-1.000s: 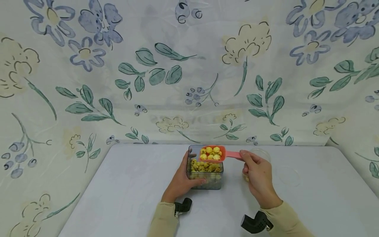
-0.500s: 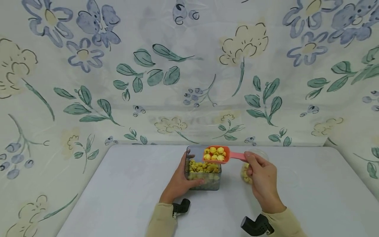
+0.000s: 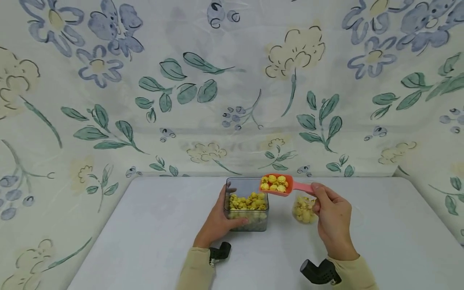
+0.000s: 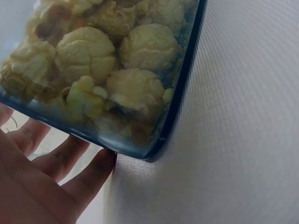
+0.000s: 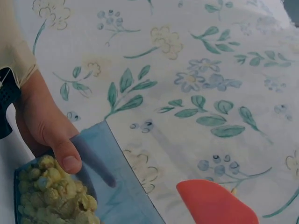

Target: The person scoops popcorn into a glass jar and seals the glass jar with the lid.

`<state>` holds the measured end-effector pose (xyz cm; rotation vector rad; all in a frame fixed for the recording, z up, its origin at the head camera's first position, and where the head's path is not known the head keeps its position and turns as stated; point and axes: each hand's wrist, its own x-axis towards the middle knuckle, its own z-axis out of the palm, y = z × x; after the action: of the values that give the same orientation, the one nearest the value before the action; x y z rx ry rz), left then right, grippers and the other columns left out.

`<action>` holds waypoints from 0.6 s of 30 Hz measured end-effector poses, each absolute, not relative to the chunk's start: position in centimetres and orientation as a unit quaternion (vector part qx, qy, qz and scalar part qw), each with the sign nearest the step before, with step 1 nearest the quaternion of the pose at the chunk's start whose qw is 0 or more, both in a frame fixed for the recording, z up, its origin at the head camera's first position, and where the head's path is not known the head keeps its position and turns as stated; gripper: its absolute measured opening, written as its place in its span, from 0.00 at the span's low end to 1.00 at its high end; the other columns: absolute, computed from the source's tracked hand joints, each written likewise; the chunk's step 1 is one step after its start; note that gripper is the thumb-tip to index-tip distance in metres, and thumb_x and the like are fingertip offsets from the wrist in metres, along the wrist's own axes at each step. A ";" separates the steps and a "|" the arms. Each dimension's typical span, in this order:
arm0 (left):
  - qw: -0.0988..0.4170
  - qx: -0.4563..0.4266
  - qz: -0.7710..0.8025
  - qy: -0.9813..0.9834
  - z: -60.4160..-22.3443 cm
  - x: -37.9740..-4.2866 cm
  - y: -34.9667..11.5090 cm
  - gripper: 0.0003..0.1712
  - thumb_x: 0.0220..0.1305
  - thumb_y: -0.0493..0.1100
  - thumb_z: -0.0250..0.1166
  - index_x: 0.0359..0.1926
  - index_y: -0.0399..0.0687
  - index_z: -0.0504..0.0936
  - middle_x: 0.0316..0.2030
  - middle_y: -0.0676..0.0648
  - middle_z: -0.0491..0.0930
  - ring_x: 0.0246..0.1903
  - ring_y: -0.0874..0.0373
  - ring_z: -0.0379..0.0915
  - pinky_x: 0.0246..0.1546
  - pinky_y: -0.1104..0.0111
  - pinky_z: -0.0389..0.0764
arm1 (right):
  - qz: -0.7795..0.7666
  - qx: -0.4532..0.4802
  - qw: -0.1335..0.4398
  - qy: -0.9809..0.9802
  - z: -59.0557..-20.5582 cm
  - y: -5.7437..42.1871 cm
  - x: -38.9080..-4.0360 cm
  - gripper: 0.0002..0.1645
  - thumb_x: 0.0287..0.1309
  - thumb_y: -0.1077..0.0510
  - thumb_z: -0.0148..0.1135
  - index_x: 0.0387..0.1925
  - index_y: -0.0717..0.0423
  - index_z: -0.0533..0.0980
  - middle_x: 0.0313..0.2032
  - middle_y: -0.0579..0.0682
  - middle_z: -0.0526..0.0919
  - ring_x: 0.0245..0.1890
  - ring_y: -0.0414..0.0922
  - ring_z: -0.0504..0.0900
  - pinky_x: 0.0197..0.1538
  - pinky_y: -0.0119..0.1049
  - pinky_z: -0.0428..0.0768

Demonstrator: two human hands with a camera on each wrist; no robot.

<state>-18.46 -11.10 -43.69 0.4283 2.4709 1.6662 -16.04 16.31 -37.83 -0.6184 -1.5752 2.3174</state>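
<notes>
My left hand [image 3: 216, 220] grips the left side of a rectangular see-through container [image 3: 244, 184], its thumb across the front. Yellow popcorn [image 3: 248, 201] fills the lower part of that container. In the left wrist view, fingers [image 4: 91, 179] touch its dark edge. My right hand [image 3: 334, 221] pinches the handle of a coral scoop [image 3: 302, 187] loaded with round popcorn pieces. The scoop's bowl is raised at the container's right rim and overlaps it in the head view. In the right wrist view only part of the scoop [image 5: 215, 203] shows.
A clear round jar [image 3: 303, 211] with popcorn in it stands right of the container, partly behind the right hand. A faint clear round lid [image 3: 358, 216] lies farther right on the white table [image 3: 145, 241]. Floral cloth [image 3: 203, 129] hangs behind and at the sides.
My right hand has moved the loaded scoop rightward, from over the container to its right rim, uncovering more of the jar. The left hand keeps its hold on the container.
</notes>
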 end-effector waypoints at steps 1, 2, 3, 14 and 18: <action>0.064 0.143 0.552 0.819 -43.6 -18.4 -11.0 0.64 0.47 0.49 0.74 0.73 0.60 0.35 0.68 0.48 0.54 0.67 0.49 0.49 0.61 0.51 0.60 | 0.800 -0.213 0.140 -0.543 -37.8 16.5 -16.0 0.19 0.54 0.53 0.66 0.42 0.64 0.79 0.28 0.46 0.83 0.15 0.36 0.64 0.19 0.24 0.66; 0.064 0.144 0.551 0.819 -43.6 -18.4 -11.0 0.64 0.48 0.49 0.74 0.73 0.60 0.35 0.68 0.48 0.54 0.67 0.49 0.48 0.60 0.51 0.61 | 0.802 -0.212 0.143 -0.540 -37.7 16.7 -16.0 0.20 0.53 0.53 0.66 0.42 0.65 0.79 0.28 0.46 0.84 0.15 0.36 0.64 0.19 0.24 0.66; 0.065 0.145 0.551 0.819 -43.6 -18.5 -10.9 0.64 0.48 0.50 0.74 0.73 0.61 0.35 0.68 0.48 0.54 0.67 0.50 0.49 0.59 0.51 0.62 | 0.802 -0.213 0.145 -0.539 -37.7 16.9 -15.9 0.21 0.53 0.53 0.66 0.43 0.66 0.78 0.28 0.46 0.84 0.15 0.36 0.64 0.19 0.24 0.66; 0.050 0.135 0.557 0.818 -47.0 -19.8 -11.4 0.66 0.42 0.54 0.76 0.69 0.77 0.35 0.66 0.59 0.55 0.67 0.56 0.47 0.62 0.51 0.58 | 0.792 -0.226 0.155 -0.546 -37.4 18.3 -15.6 0.19 0.53 0.52 0.66 0.41 0.62 0.80 0.27 0.46 0.83 0.15 0.38 0.64 0.19 0.25 0.67; 0.042 0.145 0.564 0.812 -47.3 -19.9 -11.5 0.65 0.42 0.57 0.75 0.70 0.77 0.36 0.66 0.60 0.55 0.65 0.55 0.52 0.55 0.53 0.67 | 0.797 -0.224 0.158 -0.538 -37.1 19.0 -15.7 0.17 0.51 0.52 0.67 0.39 0.61 0.81 0.27 0.47 0.83 0.14 0.38 0.64 0.19 0.25 0.68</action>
<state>-19.91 -11.45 -47.31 0.4446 2.4832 1.7259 -15.67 19.03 -37.15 -0.6414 -1.5396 2.2786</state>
